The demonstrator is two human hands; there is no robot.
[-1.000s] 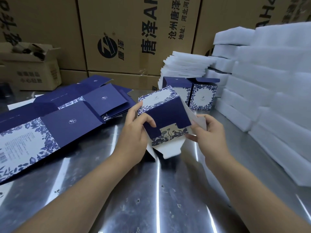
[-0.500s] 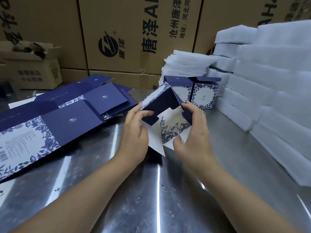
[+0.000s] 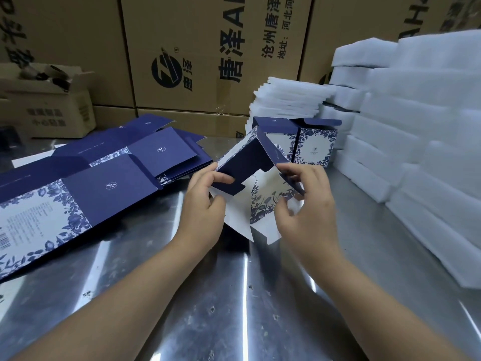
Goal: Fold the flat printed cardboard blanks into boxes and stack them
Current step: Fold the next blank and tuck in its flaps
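A half-folded navy and white floral box (image 3: 256, 178) is held above the steel table (image 3: 234, 308), its open end facing me with white inner flaps hanging down. My left hand (image 3: 203, 207) pinches a dark blue flap on its left side. My right hand (image 3: 304, 201) grips the flap on its right side, fingers curled over the edge. Flat printed blanks (image 3: 91, 183) lie spread at the left. Two folded boxes (image 3: 302, 142) stand side by side behind the held one.
White foam pads (image 3: 416, 131) are stacked high along the right side, with a thinner stack (image 3: 286, 102) at the back. Large brown cartons (image 3: 208, 53) wall off the rear. A small open carton (image 3: 46, 105) sits at the back left.
The box has been turned so its open end faces me. My right hand came up from beneath it onto the right flap, and the dark flaps have swung inward.
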